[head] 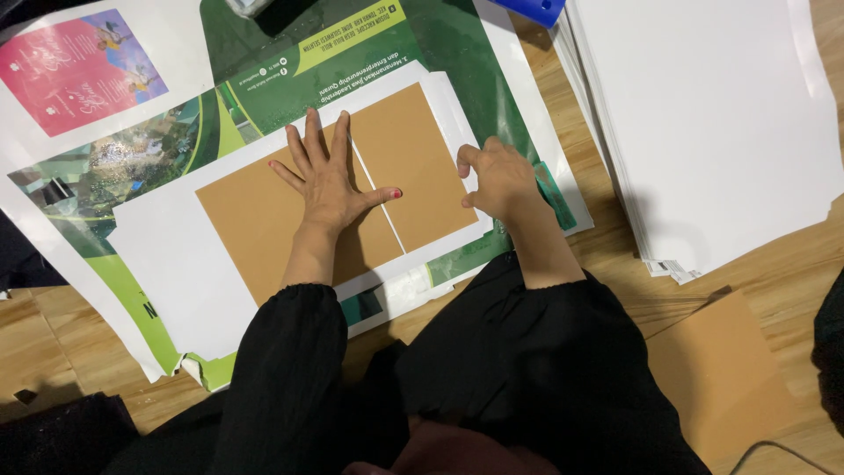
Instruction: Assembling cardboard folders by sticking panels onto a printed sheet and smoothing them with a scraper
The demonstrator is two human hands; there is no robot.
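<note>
Two brown cards [303, 211] lie side by side on a white sheet [167, 264], a thin white gap between them, over green posters [440, 35] on the wood floor [765, 264]. The left hand [327, 180] presses flat, fingers spread (nothing gripped). The right hand [499, 180] curls at the right card's edge; whether it pinches anything is hidden. A paper stack [712, 114] runs off frame.

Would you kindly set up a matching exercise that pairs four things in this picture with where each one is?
Things:
1. left hand
2. right hand
3. stack of white sheets
4. pink printed card

Places:
A. top left corner of the view
B. spread flat across the two brown boards
C. right side, on the wooden floor
D. at the right edge of the right-hand brown board

Pairs: 1-B, 2-D, 3-C, 4-A
</note>
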